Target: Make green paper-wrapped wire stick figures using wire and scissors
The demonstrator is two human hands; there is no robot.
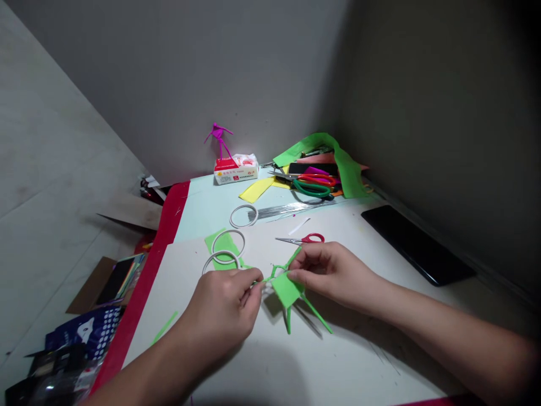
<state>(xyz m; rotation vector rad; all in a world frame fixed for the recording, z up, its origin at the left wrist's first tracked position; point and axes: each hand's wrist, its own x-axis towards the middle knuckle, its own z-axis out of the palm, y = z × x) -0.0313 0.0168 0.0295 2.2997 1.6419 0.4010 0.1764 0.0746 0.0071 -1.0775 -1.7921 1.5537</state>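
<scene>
Between my hands, just above the white board, is a green paper-wrapped figure point(288, 290) with thin limbs and a flat green piece across its body. My left hand point(232, 299) pinches the figure's left limb. With thumb and fingers closed, my right hand point(329, 276) grips the figure near its upper right part and the edge of the flat piece. Two of the figure's limbs point down toward the board. Behind my left hand, white tape rings point(229, 246) lie over a green crepe paper piece point(216, 239). Small red-handled scissors point(313, 238) rest just beyond my right hand.
A pink figure point(218, 133) stands against the wall on a small red-and-white box point(235, 171). Large scissors point(315, 186), coloured paper strips and a bundle of thin wires point(287, 211) lie at the back. A black phone point(416, 242) lies right. Boxes and bags point(82, 332) sit below the left edge.
</scene>
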